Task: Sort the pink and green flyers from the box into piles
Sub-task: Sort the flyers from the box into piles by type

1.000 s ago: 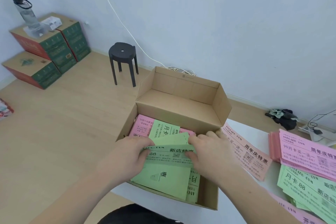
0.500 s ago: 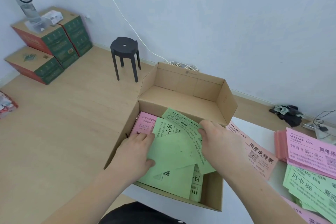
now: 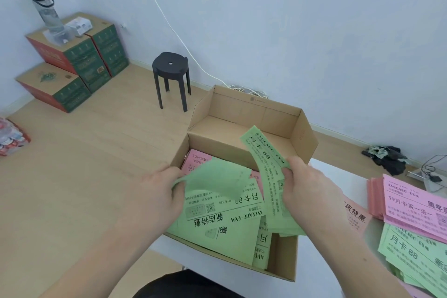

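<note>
An open cardboard box [image 3: 285, 256] sits on the white table in front of me, holding mixed green flyers [image 3: 225, 222] and pink flyers [image 3: 193, 161]. My right hand [image 3: 307, 189] pinches a green flyer [image 3: 263, 159] that curves up above the box. At the box's left side my left hand [image 3: 157, 193] grips the corner of another green flyer [image 3: 217, 176], bent upward. On the table to the right lie a pink pile [image 3: 416, 203] and, nearer me, a green pile [image 3: 416, 254]. One loose pink flyer [image 3: 355, 215] lies between box and piles.
A black stool [image 3: 170, 75] stands on the wooden floor behind the box. Stacked red-and-green cartons [image 3: 77, 63] with a water bottle [image 3: 46, 13] on top stand at the far left wall. A white cable runs down the wall. Dark cloth [image 3: 387, 158] lies at the right.
My right hand has lifted its green flyer up and out of the box. My left hand has raised the corner of another green flyer, uncovering printed green flyers beneath.
</note>
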Demonstrator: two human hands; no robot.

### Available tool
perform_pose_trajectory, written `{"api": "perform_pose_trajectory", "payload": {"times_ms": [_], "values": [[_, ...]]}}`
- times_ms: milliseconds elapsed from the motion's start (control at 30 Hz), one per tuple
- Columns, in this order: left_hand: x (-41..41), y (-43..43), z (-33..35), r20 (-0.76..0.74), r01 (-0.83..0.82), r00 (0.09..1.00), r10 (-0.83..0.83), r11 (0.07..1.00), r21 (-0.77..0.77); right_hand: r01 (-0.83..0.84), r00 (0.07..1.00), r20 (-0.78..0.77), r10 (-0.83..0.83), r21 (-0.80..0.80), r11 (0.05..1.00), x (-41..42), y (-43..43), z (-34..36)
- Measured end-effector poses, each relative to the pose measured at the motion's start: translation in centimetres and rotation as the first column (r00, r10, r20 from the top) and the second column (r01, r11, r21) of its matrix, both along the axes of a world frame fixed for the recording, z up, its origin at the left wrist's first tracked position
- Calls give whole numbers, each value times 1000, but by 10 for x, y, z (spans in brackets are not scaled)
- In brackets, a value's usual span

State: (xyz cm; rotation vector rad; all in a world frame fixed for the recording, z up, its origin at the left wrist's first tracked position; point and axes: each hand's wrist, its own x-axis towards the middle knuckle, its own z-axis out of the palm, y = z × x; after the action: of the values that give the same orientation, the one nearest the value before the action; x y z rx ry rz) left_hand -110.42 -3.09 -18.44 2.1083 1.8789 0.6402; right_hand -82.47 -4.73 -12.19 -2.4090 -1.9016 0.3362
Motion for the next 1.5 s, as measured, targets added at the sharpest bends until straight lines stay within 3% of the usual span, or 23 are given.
{"api": "perform_pose_trajectory", "payload": {"times_ms": [67, 167, 267, 367, 500, 567, 667, 767, 867, 1000, 1167, 1367, 1500], "values": [[-1, -5, 14, 45, -25, 999, 21, 995, 96, 24, 998, -58, -24, 0, 1000, 0, 2, 0], [19, -19, 15, 27, 146, 987, -157, 959, 243, 12, 976, -218, -12, -3, 1000, -9, 5, -2], [49, -38, -4, -44, 251, 968, -247, 948, 196, -73, 954, -291, 72, 8, 997, -25, 0, -10], [65, -50, -14, -50, 289, 957, -285, 950, 121, -30, 927, -375, 23, -13, 999, -28, -4, -23], [55, -46, -8, -27, 275, 961, -274, 952, 137, 11, 958, -288, -11, 1, 1000, -19, -3, -24], [43, -38, 2, 78, 175, 980, -183, 979, 104, 16, 963, -271, -19, -15, 1000, -16, -1, -23], [25, -16, 21, 238, -14, 971, 25, 999, -45, 11, 968, -250, -21, -42, 999, -16, 4, -14], [17, 1, 37, 169, -63, 982, 83, 991, -115, -37, 988, -155, 20, -110, 993, -15, 10, -5], [15, 13, 47, 231, -97, 959, 163, 957, -272, -62, 984, -176, 37, -134, 989, -13, 15, -2], [8, 18, 49, 300, -30, 942, 153, 926, -377, -73, 989, -140, 52, -152, 986, -9, 14, 7], [-3, 17, 55, 379, 94, 924, 53, 928, -361, -65, 995, -79, 55, -130, 989, -8, 11, 10], [-14, 19, 66, 656, 228, 733, 181, 843, -487, -52, 993, -108, 40, -111, 992, -7, 11, 8], [-13, 21, 74, 614, 115, 764, 199, 894, -433, -55, 991, -126, 42, -95, 994, -4, 10, 9]]}}
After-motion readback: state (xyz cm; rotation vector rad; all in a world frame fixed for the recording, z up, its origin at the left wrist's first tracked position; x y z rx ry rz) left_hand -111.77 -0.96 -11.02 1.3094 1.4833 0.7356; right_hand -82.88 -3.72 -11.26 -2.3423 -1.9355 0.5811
